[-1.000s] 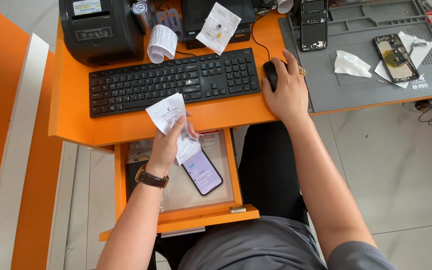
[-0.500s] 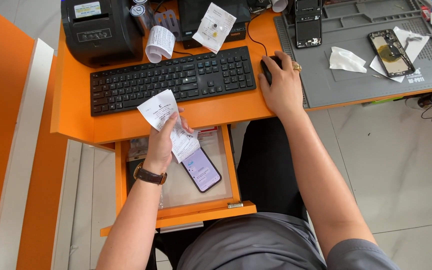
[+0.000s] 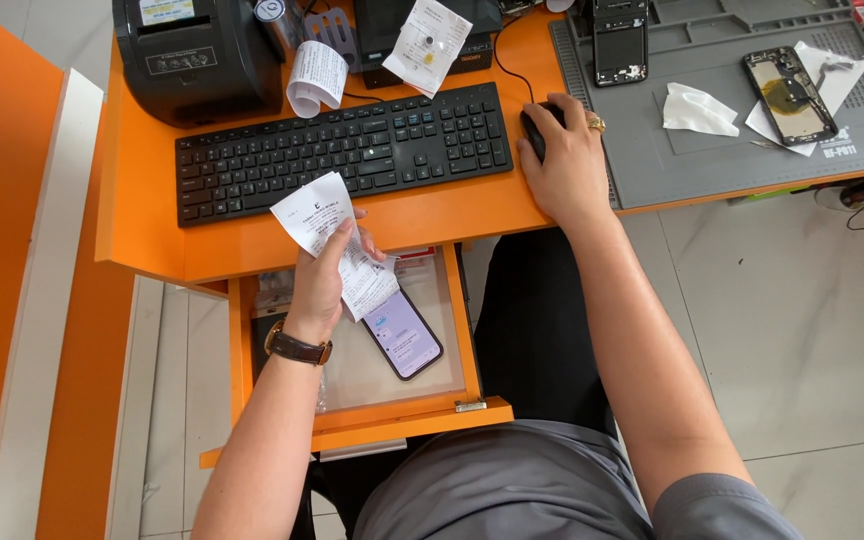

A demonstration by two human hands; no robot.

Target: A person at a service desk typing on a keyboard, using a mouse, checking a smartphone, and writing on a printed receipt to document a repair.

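My left hand (image 3: 320, 280), with a brown watch at the wrist, holds a crumpled white paper receipt (image 3: 327, 235) over the open orange drawer (image 3: 392, 420). A lit smartphone (image 3: 404, 332) lies in the drawer just right of that hand. My right hand (image 3: 570, 160), wearing a ring, rests on a black computer mouse (image 3: 534, 125) on the orange desk (image 3: 402, 215). A black keyboard (image 3: 342, 150) lies between the two hands, further back.
A black receipt printer (image 3: 197, 55) with a curled paper strip stands at the back left. On the right a grey work mat (image 3: 712, 160) holds an opened phone (image 3: 790, 95), white wipes and another phone. Cables hang at the far right; tiled floor lies below.
The left hand with the receipt has stayed over the drawer, shifting only slightly. The right hand has stayed on the mouse. The view shifted a little.
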